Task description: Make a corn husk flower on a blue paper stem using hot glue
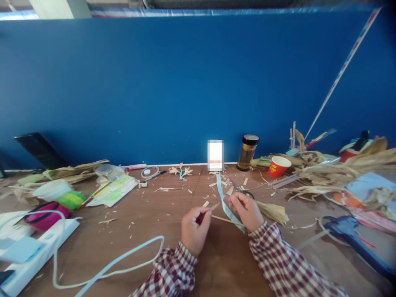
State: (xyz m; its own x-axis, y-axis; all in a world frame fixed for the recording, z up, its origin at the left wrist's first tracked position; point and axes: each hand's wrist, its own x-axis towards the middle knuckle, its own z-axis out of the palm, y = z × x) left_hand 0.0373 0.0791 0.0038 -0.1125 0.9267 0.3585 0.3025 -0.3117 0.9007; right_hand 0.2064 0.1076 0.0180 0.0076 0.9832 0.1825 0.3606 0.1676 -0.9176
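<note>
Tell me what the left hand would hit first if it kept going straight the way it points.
Probably the light blue strip held by the right hand; the left hand and its thin stick aim that way, though depth is unclear.

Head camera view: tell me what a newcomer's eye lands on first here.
The big blue wall fills the upper picture behind a wooden table littered with husk scraps. Low in the middle, the left hand pinches a thin stick and the right hand holds a pale blue strip. A red paper cup stands to the right.
</note>
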